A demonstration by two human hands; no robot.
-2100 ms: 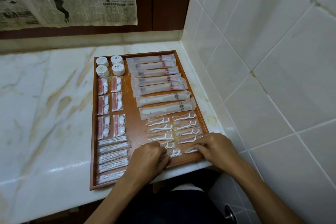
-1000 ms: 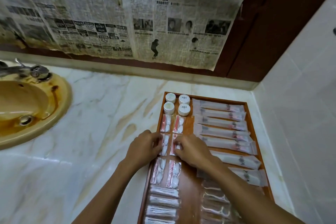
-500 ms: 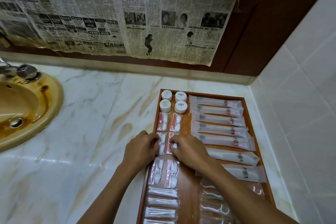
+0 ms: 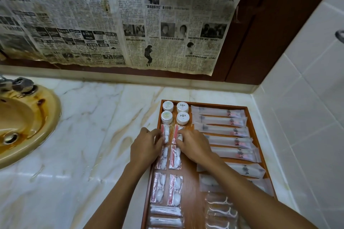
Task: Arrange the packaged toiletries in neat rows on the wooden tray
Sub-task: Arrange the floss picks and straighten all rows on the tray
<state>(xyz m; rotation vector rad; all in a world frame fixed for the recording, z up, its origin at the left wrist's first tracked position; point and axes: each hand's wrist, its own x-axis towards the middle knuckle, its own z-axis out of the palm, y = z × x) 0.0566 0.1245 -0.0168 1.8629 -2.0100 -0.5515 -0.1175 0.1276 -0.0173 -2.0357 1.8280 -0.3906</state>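
Observation:
A wooden tray (image 4: 204,102) lies on the marble counter against the tiled wall. It holds small round white jars (image 4: 168,106) at the far left corner and long toothbrush packets (image 4: 217,113) in a column on the right. Red-and-white packets run in two columns down the left. Swab packets (image 4: 165,210) and floss picks (image 4: 221,208) lie nearest me. My left hand (image 4: 145,147) rests its fingertips on the top left red-and-white packet (image 4: 165,131). My right hand (image 4: 193,147) touches the top right packet (image 4: 176,131) with its fingertips. Neither packet is lifted.
A stained yellow sink (image 4: 22,124) with a metal tap (image 4: 20,83) sits at the left of the counter (image 4: 96,135). Old newspaper (image 4: 111,20) covers the wall behind. White tiles (image 4: 307,117) close off the right side just past the tray.
Both hands have moved away from me, from the middle pair of red-and-white packets to the top pair below the jars. Earlier they were at the floss picks.

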